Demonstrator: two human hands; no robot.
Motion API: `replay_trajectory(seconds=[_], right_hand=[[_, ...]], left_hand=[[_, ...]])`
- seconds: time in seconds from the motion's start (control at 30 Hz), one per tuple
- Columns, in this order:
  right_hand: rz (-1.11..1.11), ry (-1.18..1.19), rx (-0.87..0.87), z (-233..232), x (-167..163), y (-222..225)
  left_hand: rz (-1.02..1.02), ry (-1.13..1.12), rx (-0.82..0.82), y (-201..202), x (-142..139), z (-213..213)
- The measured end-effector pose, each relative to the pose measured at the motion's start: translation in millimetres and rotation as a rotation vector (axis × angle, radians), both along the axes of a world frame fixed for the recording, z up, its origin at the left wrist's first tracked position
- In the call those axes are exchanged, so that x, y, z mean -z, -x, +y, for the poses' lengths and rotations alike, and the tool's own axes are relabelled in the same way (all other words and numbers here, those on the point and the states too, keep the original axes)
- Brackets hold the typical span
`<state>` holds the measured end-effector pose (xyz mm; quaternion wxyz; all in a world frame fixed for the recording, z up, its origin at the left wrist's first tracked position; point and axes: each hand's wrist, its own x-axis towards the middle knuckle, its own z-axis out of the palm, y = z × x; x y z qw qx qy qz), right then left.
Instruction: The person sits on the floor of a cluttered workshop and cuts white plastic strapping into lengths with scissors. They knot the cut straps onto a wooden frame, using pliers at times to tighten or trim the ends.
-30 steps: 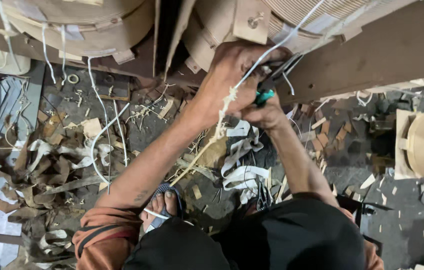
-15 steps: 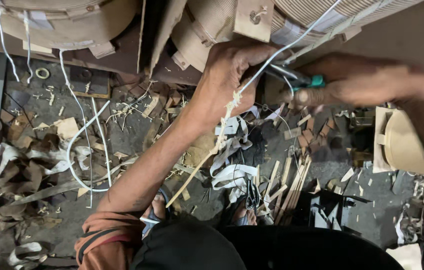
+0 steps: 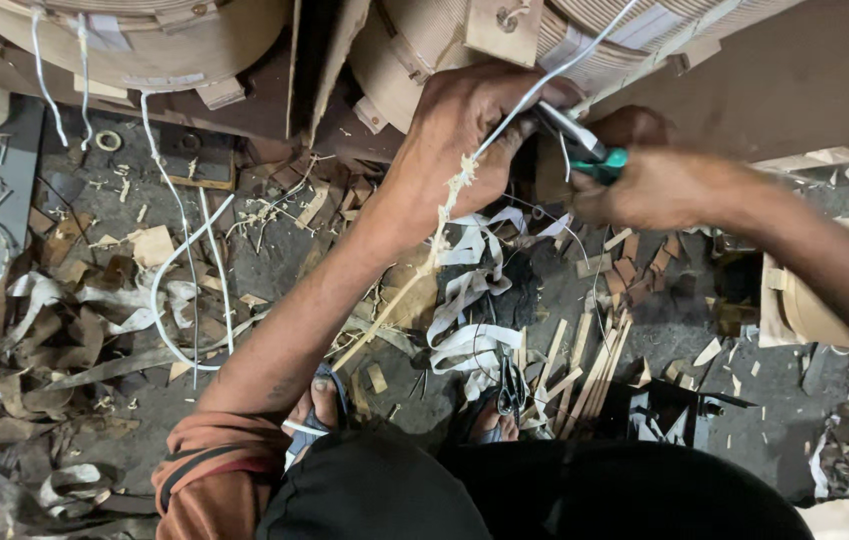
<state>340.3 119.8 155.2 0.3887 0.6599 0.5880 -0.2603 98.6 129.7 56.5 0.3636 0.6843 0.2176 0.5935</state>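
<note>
**Tool hand swings out to the right of the coil**

Over the last second the right hand [image 3: 664,185] has moved from just under the left hand to a spot out at its right, the forearm now crossing the right side of the view. Its grip is closed round a teal-handled tool [image 3: 584,150], whose metal tip points up-left to where the left hand is working. The left hand [image 3: 459,130] has stayed against the tan wound coil [image 3: 424,40]; its fingers are curled shut on a white strip [image 3: 569,65] that runs up and right across the coil face. A frayed pale cord [image 3: 444,215] hangs from under that hand toward the floor. Judging by this, the work remains at the same spot on the coil, with the tool now applied from the side.

No printed label or sign can be made out. A square tan block [image 3: 499,25] sits on the coil's upper face, and a 2nd wound coil [image 3: 134,40] lies at upper left. White tape scraps [image 3: 474,300] and thin wooden sticks [image 3: 584,375] litter the dark floor [image 3: 274,260]. A pale cardboard box [image 3: 804,300] stands at the right edge.
</note>
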Motion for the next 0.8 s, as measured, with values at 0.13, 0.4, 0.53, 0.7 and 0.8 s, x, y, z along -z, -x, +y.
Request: replay_trajectory(seconds=[0.13,0.4,0.53,0.7,0.8], right_hand=[[0.691,-0.334,0.122,-13.0,42.5,25.7],[1.024,-0.352,0.311,-11.9,49.2,6.6],[1.206,-0.254,0.160,-7.7,32.6,1.8],[0.907,-0.253,0.103,-2.6,8.7,18.9],[1.241,-0.110,0.263,-3.4,-3.9,26.7]], left_hand=[[-0.018,0.042,0.030,-1.1,-0.4,0.6],[-0.051,0.358,0.175,-2.9,-8.2,-4.8],[-0.055,0.199,0.083,-6.4,-3.5,-4.9],[-0.186,0.060,0.072,-5.9,-1.0,-2.1],[-0.195,0.225,0.133,-3.7,-4.0,-4.4]])
